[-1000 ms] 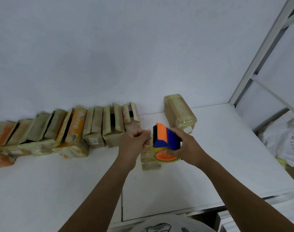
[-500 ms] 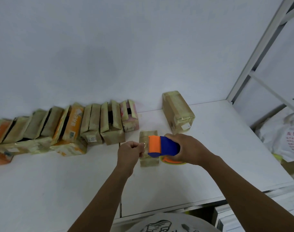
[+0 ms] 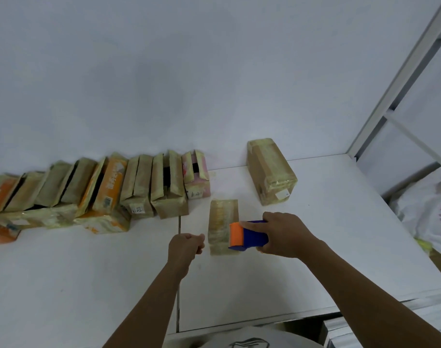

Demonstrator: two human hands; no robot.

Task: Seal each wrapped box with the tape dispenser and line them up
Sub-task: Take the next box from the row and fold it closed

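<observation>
One small box (image 3: 223, 217) lies flat on the table (image 3: 327, 247), just in front of the right end of the row of boxes (image 3: 139, 187) along the wall. It is the box being worked on now. A second ago both hands were lifted above it, close together, with the tape dispenser (image 3: 249, 236) upright and its orange part on top. Since then the dispenser has come down and turned on its side. It is now over the near right part of the small box, with the orange end pointing left.

The right hand (image 3: 283, 234) grips its blue body, fingers wrapped over the top. The left hand (image 3: 186, 247) has moved away to the left and is apart from the box, with bare table between them. Its fingers are curled and the thumb meets the forefinger, as if pinching a tape end. No tape can be seen there, so I cannot tell if it holds anything.

I judge that a strip is being drawn across the box, so its sealing is in progress and not finished. Afterwards the box must still join the row. A larger box (image 3: 272, 172) stands alone further right, and it is not in the line either.
</observation>
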